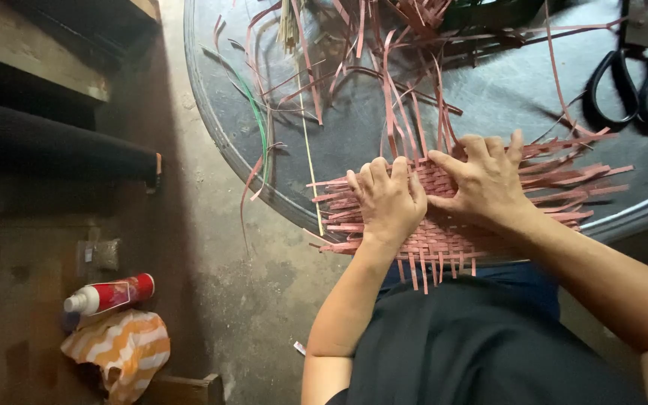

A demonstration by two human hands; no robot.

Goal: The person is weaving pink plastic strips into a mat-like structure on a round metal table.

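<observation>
Rough concrete floor (249, 300) fills the dim space to the left of one round dark metal bench (504, 97), the largest thing in view and the landmark for the rest. On the near edge of that bench lies one woven mat (444, 225) of flat pinkish-red strips, plaited in a tight over-and-under grid at its middle. Its unwoven ends fan out loose to the right and left and hang over the bench rim toward the person's lap. Many more loose strips (384, 67) of the same colour lie tangled across the far part of the bench, with one thin green strip (258, 112) among them near its left rim.

Both hands rest on the mat. The left hand (388, 201) lies palm down, fingers bent and pressed onto the weave. The right hand (485, 180) lies just beside it, fingers spread flat over the strips, thumb reaching toward the left hand.

One pair of black-handled scissors (639, 75) lies at the bench's far right. Well left of the bench, on the floor, lie one orange-and-white striped cloth (121, 352) and one red and white tube (110, 294) touching it.
</observation>
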